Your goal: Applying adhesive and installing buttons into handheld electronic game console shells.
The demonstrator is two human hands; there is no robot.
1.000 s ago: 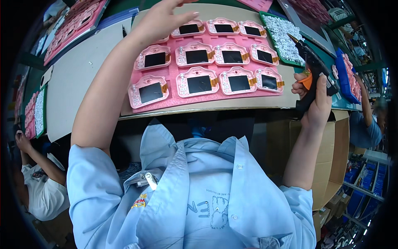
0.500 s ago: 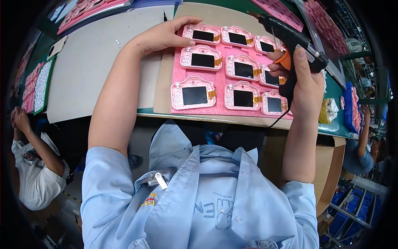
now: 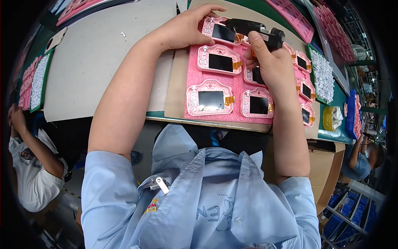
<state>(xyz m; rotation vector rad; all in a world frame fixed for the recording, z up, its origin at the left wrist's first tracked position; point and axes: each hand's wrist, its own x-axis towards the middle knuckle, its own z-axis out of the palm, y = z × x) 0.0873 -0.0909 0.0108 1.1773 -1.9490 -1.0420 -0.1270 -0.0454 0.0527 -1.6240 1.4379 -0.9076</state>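
Observation:
Thumb and fingers of my left hand (image 3: 186, 30) span the left side of a pink plastic casing (image 3: 224, 33) with a black screen and orange ribbon cable, gripping its edges. My right hand (image 3: 271, 60) is wrapped round a black hot glue gun (image 3: 253, 27), whose nozzle points left over the top of that casing. Whether the tip touches it I cannot tell. Similar casings, such as the one just below (image 3: 219, 61), lie in rows on a pink foam sheet (image 3: 193, 74). My right hand and forearm hide some of them.
A green-edged tray of small white parts (image 3: 322, 74) stands at the right, with a yellow-and-white roll (image 3: 331, 118) and a blue bin (image 3: 354, 116) nearby. Pale board (image 3: 99, 62) covers the table at left. Other people sit at left (image 3: 37, 170) and right (image 3: 360, 159).
The glue gun has swung left and come down from the upper right to the top-left casing. My left hand stays at that casing. The whole view has shifted slightly.

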